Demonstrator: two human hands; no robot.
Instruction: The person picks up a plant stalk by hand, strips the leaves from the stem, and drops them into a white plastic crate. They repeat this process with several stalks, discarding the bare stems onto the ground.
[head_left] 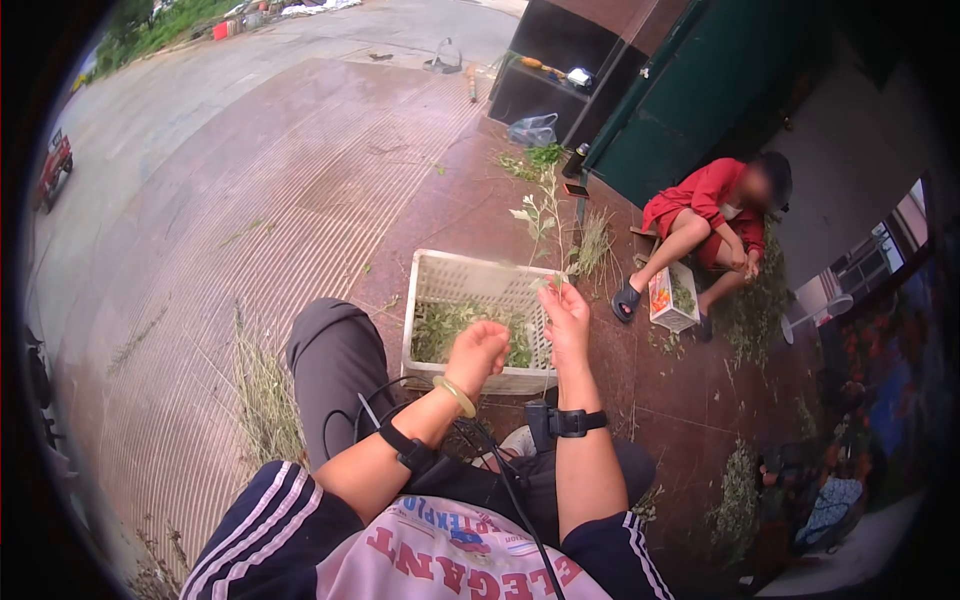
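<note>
My right hand (pixel 566 322) pinches a leafy stem (pixel 546 222), which stands up above the fingers with pale leaves at its top. Just to the left, my left hand (pixel 479 354) is closed with curled fingers over the crate; whatever it holds, if anything, is hidden. Below both hands sits a white plastic crate (pixel 450 258) with slotted walls. Loose green leaves (pixel 436 332) cover its bottom. The two hands are apart from each other.
A person in red (pixel 692 197) sits at the right by a small white basket (pixel 672 315). Stripped stalks (pixel 265 390) lie left of my knee, and more stalks (pixel 596 245) lie behind the crate. A phone (pixel 576 190) and a plastic bag (pixel 533 130) are farther back.
</note>
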